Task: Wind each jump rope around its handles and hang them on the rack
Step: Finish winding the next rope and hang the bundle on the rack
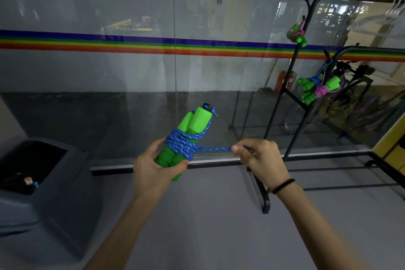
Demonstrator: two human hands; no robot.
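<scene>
My left hand (pixel 153 164) grips the lower end of two green jump rope handles (pixel 192 124) held together and pointing up and away. Blue rope (pixel 183 144) is wound several times around their middle. A short taut length of that rope runs right to my right hand (pixel 254 155), which pinches its end between thumb and fingers. The black rack (pixel 291 94) stands to the right. A pink-roped bundle with green handles (pixel 297 35) hangs on an upper hook. Two more bundles, one blue-roped (pixel 309 82) and one pink-roped (pixel 322 90), hang lower down.
A dark grey bin (pixel 43 184) with some litter inside stands at the left on the grey floor. A glass wall with a rainbow stripe (pixel 153 45) runs across in front. The rack's base bars (pixel 263 195) lie on the floor beside my right arm.
</scene>
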